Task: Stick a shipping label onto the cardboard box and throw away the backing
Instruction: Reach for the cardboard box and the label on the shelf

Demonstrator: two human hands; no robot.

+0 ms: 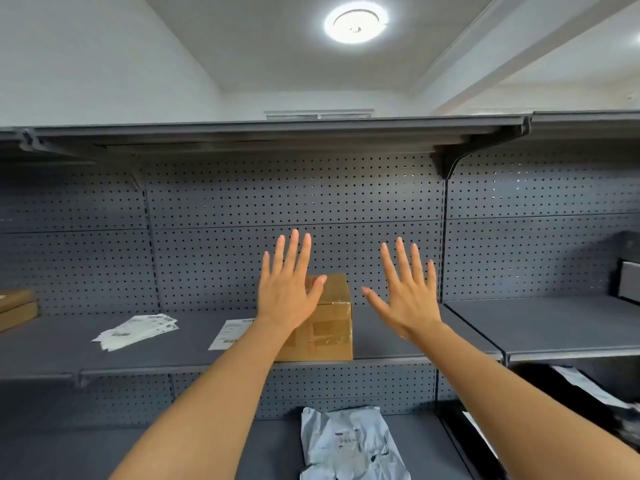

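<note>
A taped cardboard box (329,323) stands on the grey middle shelf (173,355), partly hidden behind my left hand. My left hand (287,289) is raised in front of the box, palm away, fingers spread, holding nothing. To the right of the box my right hand (408,296) is held up the same way, empty. A single white shipping label (230,334) lies flat on the shelf just left of the box, its right edge behind my left forearm. A loose pile of several more labels (135,330) lies farther left.
Flat cardboard boxes (17,308) are stacked at the far left of the shelf. A crumpled grey mailer bag (349,445) lies on the lower shelf (69,455). More bags and dark items (595,393) sit low on the right. A pegboard back wall (294,202) and upper shelf (277,128) close the space.
</note>
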